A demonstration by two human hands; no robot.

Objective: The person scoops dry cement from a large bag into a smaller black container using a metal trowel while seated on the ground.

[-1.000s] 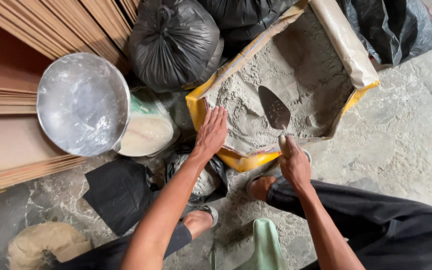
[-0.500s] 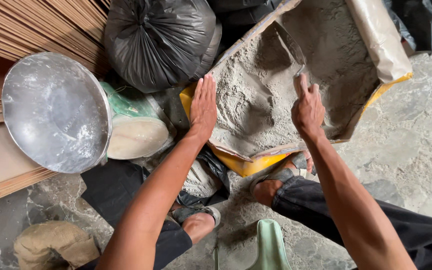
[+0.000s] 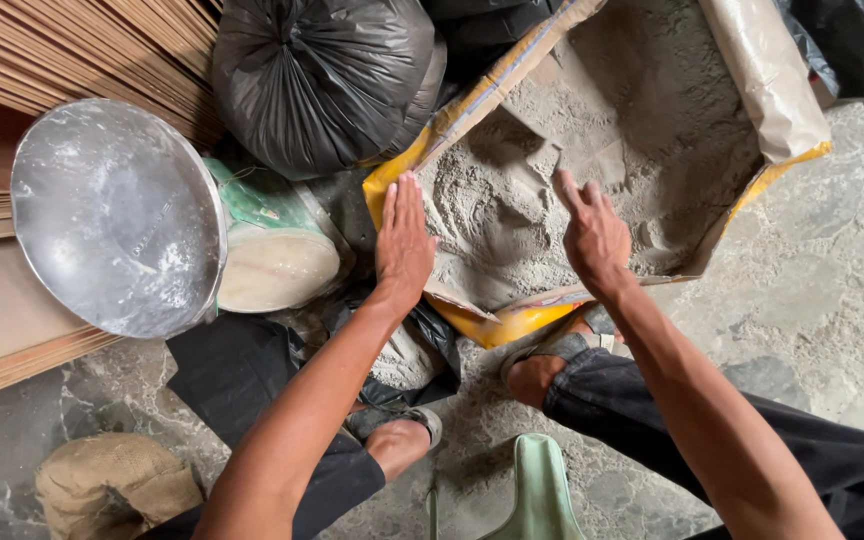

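An open yellow-lined sack (image 3: 512,322) of grey powder (image 3: 652,110) lies in front of me. My left hand (image 3: 404,240) rests flat on the sack's near left rim, fingers straight and holding nothing. My right hand (image 3: 592,235) is over the powder, curled around a trowel's handle with the index finger stretched forward. The trowel's blade (image 3: 592,160) is pushed into the powder and mostly covered by it. My feet in sandals sit just below the sack.
A round metal basin (image 3: 117,215) leans at the left beside a green-and-white bag (image 3: 277,255). A tied black plastic bag (image 3: 322,80) is behind it, stacked wooden boards (image 3: 12,40) at far left, a burlap bundle (image 3: 112,480) bottom left, a pale green object (image 3: 537,490) between my legs.
The trowel blade, first held clear above the powder, has gone forward and down into it. My right hand moved further over the sack. My left hand stayed on the rim.
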